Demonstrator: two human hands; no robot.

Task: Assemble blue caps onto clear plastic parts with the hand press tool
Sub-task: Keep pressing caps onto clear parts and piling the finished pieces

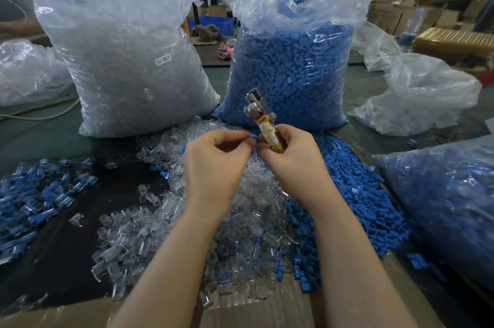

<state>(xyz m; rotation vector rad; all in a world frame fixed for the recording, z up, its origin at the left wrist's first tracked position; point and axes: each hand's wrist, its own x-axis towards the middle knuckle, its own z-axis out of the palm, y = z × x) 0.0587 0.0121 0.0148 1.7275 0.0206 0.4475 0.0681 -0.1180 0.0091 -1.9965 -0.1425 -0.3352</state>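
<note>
My right hand (288, 151) grips the hand press tool (263, 122) by its tape-wrapped handle, with the metal head pointing up and away. My left hand (213, 159) pinches a small blue cap (253, 138) right beside the tool's handle; most of the cap is hidden by my fingertips. Below my hands lies a heap of clear plastic parts (240, 220). To its right spreads a heap of loose blue caps (355, 194). Assembled parts with blue caps (34, 199) lie scattered at the left.
A big bag of clear parts (128, 60) and a big bag of blue caps (291, 71) stand behind the heaps. Another bag of blue pieces (449, 207) lies at the right. Cardboard (254, 311) edges the near side. Crumpled plastic bags (417, 95) sit far right.
</note>
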